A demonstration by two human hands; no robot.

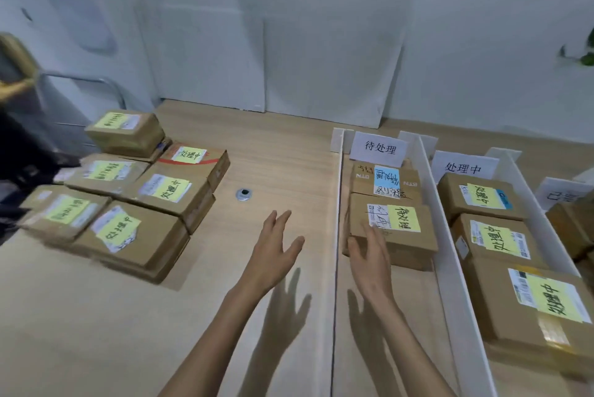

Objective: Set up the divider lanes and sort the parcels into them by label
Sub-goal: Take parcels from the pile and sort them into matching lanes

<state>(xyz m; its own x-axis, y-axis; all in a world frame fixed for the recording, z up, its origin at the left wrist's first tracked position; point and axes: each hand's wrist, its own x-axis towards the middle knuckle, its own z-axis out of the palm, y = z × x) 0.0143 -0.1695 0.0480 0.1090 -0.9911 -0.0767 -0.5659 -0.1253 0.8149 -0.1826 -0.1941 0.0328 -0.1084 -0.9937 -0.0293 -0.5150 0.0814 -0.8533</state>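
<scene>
White divider boards (pixel 337 204) form lanes on the right of the wooden table, each with a white sign card (pixel 379 147) at the back. In the first lane a cardboard parcel with a yellow label (pixel 403 236) lies in front of another parcel with a blue label (pixel 387 181). My right hand (pixel 369 255) is spread open just before that front parcel, fingertips at its near edge. My left hand (pixel 273 249) hovers open over the bare table left of the divider. The second lane holds three yellow-labelled parcels (pixel 495 239). A pile of unsorted parcels (pixel 135 200) sits at the left.
A small round metal piece (pixel 243 194) lies on the table between the pile and the lanes. A third lane (pixel 565 223) at the far right holds more boxes. White boards lean on the back wall. A metal chair frame (pixel 96 85) stands beyond the table's left corner.
</scene>
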